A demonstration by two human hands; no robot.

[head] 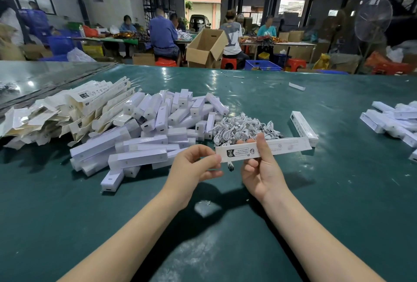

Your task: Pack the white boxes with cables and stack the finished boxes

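- Head view, the only one: the person holds one long white box (284, 147) up over the green table (316, 202), just in front of the chest.
- The box's long axis runs left to right, with the right end tipped slightly up and away.
- The right hand (259, 173) is clamped round the box left of its middle, thumb laid over the printed face.
- The left hand (194, 164) pinches the box's left end between thumb and fingertips. That is the nearer hand to the opening, so I would guess closing that end falls to it.
- One cable end (230, 166) hangs out just under that left end. The cable looks only partly inside, though the rest of it is hidden.
- Counts: one box in hand, and one more closed box (303, 127) lying just beyond the right hand.
- The loose cables (243, 127) form a single tangle behind the hands, too knotted to count.
- The finished boxes (392, 121) lie well off to the right, at least half a dozen, running out of frame. They would be the right hand's reach.
- To the left are a heap of white units (158, 119) and a spread of flat cartons (67, 110), dozens of each.
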